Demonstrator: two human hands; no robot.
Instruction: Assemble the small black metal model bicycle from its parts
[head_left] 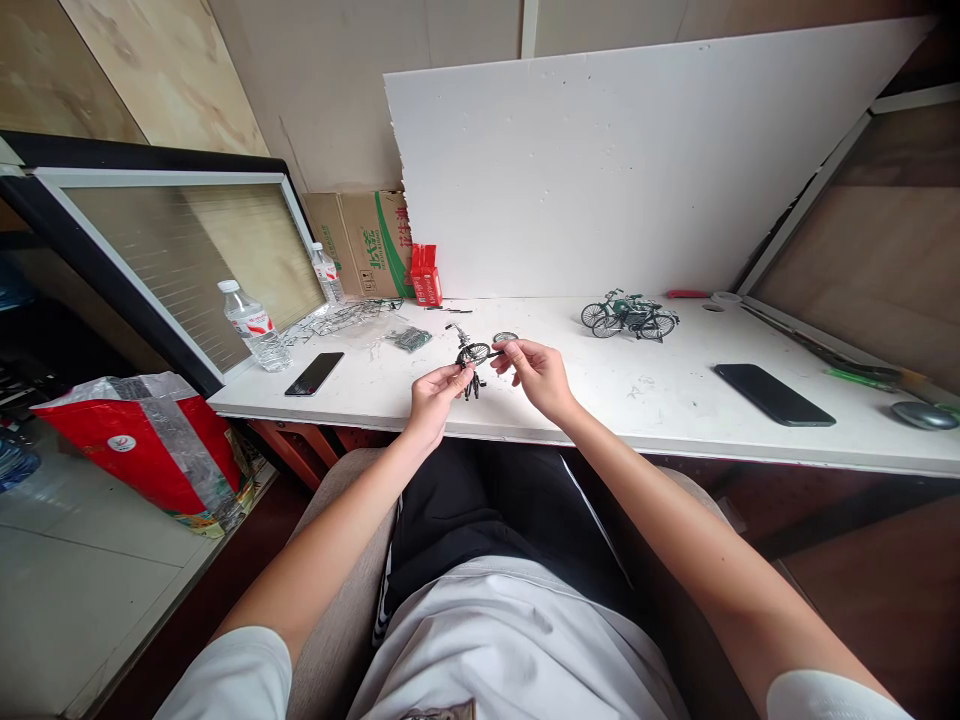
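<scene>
Above the front part of the white table, my left hand (433, 402) pinches a partly built miniature bicycle (474, 354), dark, with a spoked wheel facing up and handlebars pointing away. My right hand (538, 378) is closed just to the right of it, with a small dark part (496, 352) between thumb and forefinger, close to the wheel. The exact kind of that part is too small to tell. A loose spoked wheel (505, 337) shows just beyond my right fingertips. Further right stand assembled miniature bicycles (628, 318), dark and green.
Thin loose parts (341, 320) and a small bag of pieces (411, 340) lie at the back left. Two water bottles (253, 326), a phone (315, 374) and a red box (426, 276) are on the left. Another phone (774, 394) and a computer mouse (924, 415) lie right.
</scene>
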